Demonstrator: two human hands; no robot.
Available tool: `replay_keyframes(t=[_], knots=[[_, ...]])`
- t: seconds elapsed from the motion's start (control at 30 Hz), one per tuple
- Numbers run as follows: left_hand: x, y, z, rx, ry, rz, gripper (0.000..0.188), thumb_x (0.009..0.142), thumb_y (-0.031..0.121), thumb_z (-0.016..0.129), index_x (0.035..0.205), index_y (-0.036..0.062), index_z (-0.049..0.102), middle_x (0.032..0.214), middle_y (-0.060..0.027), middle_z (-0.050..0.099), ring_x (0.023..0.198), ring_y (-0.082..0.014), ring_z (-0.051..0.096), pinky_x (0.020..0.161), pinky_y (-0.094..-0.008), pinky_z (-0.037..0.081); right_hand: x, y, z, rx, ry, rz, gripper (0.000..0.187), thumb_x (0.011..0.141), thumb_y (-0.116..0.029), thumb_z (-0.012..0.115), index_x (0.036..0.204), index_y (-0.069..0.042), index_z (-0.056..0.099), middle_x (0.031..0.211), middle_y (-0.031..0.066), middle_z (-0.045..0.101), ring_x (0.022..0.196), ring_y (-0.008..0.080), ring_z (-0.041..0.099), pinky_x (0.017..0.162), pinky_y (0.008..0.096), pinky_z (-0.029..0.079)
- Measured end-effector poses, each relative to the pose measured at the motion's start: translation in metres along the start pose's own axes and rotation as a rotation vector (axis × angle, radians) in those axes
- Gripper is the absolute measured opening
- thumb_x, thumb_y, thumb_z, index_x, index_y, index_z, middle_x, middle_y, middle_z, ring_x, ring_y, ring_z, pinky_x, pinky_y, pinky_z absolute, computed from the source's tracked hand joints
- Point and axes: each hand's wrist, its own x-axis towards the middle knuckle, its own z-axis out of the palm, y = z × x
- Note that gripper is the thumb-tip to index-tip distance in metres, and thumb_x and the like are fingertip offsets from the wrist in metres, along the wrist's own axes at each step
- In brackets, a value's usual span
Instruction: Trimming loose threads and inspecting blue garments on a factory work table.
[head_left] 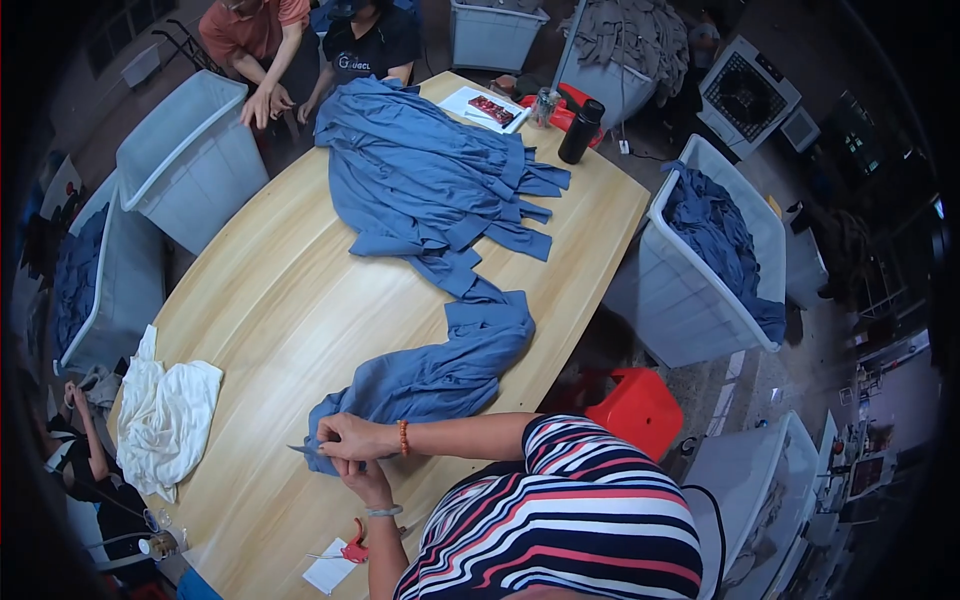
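A blue garment lies stretched along the near right side of the table, its near end at my hands. My right hand, with a beaded bracelet at the wrist, is closed in a pinch at that end. A small grey pointed piece juts out to the left of its fingers; I cannot tell whether it is cloth or metal. Just below, my left hand has its fingers closed at the garment's edge, close against the right hand. Farther up the table lies a heap of blue garments, touching the near one.
Red-handled snips lie by a white paper near me. White cloth rests at the table's left. A black bottle stands at the far right. Bins and a red stool flank the table. Other people are around it.
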Motion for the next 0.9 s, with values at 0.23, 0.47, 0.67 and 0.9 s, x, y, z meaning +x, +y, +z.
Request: replay_keyframes(t=[0.23, 0.47, 0.67, 0.9], knots=[[0.008, 0.005, -0.014, -0.402, -0.242, -0.205, 0.018, 0.09, 0.008, 0.051, 0.107, -0.0003, 0.049, 0.096, -0.0041, 0.054, 0.09, -0.0109, 0.049, 0.08, -0.0233, 0.04, 0.002, -0.03, -0.021, 0.211, 0.134, 0.181, 0.013, 0.088, -0.008, 0.056, 0.09, 0.002, 0.049, 0.076, 0.0089, 0.06, 0.065, 0.0151, 0.066, 0.052, 0.0265, 0.054], [0.015, 0.061, -0.027, -0.289, -0.22, -0.32, 0.027, 0.083, 0.005, 0.054, 0.11, -0.0013, 0.05, 0.1, -0.009, 0.057, 0.09, -0.0166, 0.057, 0.08, -0.0289, 0.045, 0.012, -0.013, -0.023, 0.075, 0.175, 0.092, 0.015, 0.087, -0.007, 0.058, 0.094, 0.004, 0.05, 0.082, 0.0076, 0.06, 0.073, 0.0117, 0.063, 0.061, 0.0229, 0.054], [0.024, 0.058, -0.052, -0.329, -0.226, -0.481, 0.016, 0.087, 0.001, 0.053, 0.101, -0.001, 0.059, 0.081, -0.0009, 0.06, 0.067, -0.005, 0.054, 0.062, -0.0182, 0.045, 0.008, -0.017, -0.029, -0.002, 0.259, 0.004, 0.016, 0.081, -0.01, 0.062, 0.082, 0.004, 0.054, 0.069, 0.0091, 0.062, 0.061, 0.0126, 0.061, 0.058, 0.0271, 0.049], [0.023, 0.065, -0.084, -0.471, -0.397, -0.466, 0.016, 0.082, -0.002, 0.057, 0.098, -0.0025, 0.063, 0.085, -0.0003, 0.062, 0.077, -0.0073, 0.056, 0.072, -0.0202, 0.046, 0.003, -0.016, -0.024, -0.072, 0.234, -0.008, 0.014, 0.079, -0.009, 0.063, 0.079, 0.003, 0.056, 0.066, 0.0091, 0.061, 0.059, 0.0125, 0.059, 0.056, 0.0276, 0.048]])
